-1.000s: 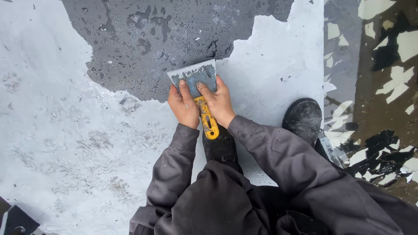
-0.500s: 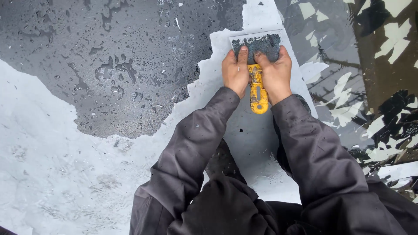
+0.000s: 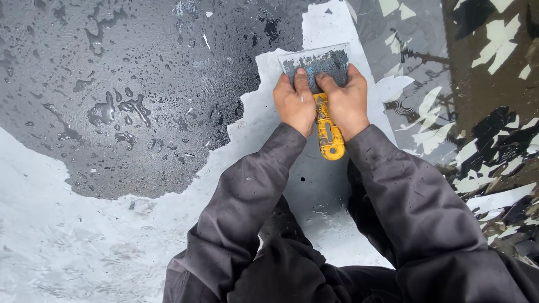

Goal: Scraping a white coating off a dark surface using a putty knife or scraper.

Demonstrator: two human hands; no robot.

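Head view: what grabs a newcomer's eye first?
The scraper, upper centre: a wide metal blade with a yellow handle, pressed flat under the left hand and right hand. To their left spreads a big patch of wet dark floor, ringed by pale white coating that fills the lower left.

scraper handle [image 3: 328, 134]: upper part hidden by hands | elbows: cut off below

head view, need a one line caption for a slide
Left hand and right hand press a yellow-handled scraper flat against white coating beside wet dark bare surface.
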